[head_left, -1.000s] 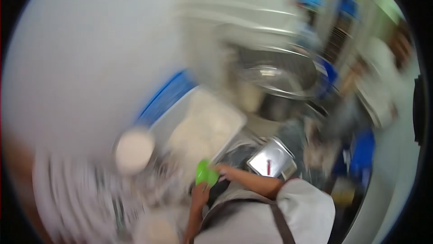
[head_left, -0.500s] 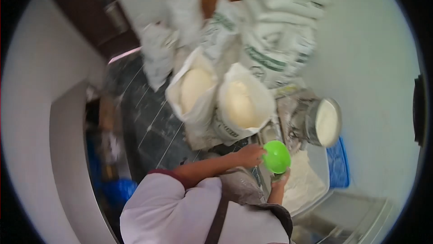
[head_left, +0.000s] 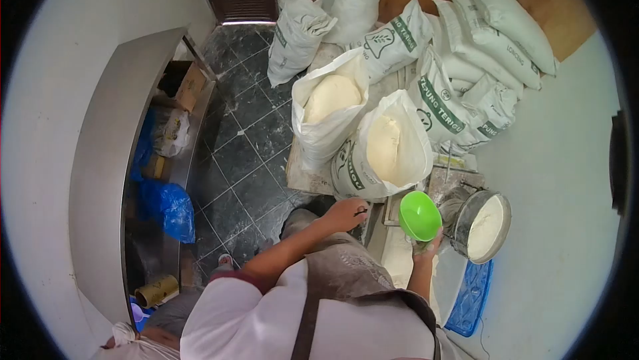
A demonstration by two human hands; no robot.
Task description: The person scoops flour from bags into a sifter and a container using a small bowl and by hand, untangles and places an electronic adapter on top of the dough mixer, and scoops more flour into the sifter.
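My right hand [head_left: 428, 248] grips a bright green plastic bowl [head_left: 420, 217] from its lower side, with the bowl's inside facing up. To its left, my left hand [head_left: 346, 215] is closed around a small, thin dark object [head_left: 361, 211] whose kind I cannot make out. Just beyond the hands stands an open white sack of flour [head_left: 385, 153], and a second open flour sack [head_left: 331, 99] is at its left. A round metal sieve [head_left: 489, 227] with flour in it sits right of the bowl. Loose flour [head_left: 398, 260] lies in a container below my hands.
Several filled white sacks [head_left: 496, 33] are stacked at the back right; another sack [head_left: 296, 37] stands by the door. A metal counter [head_left: 110, 160] with a blue plastic bag [head_left: 168, 210] on its shelf runs along the left. A blue crate [head_left: 471, 300] is below the sieve. Another person's leg [head_left: 183, 313] shows at lower left.
The view has swung, so the sacks and sieve appear shifted right and lower. My left hand has come away from the green bowl; my right hand still holds it.
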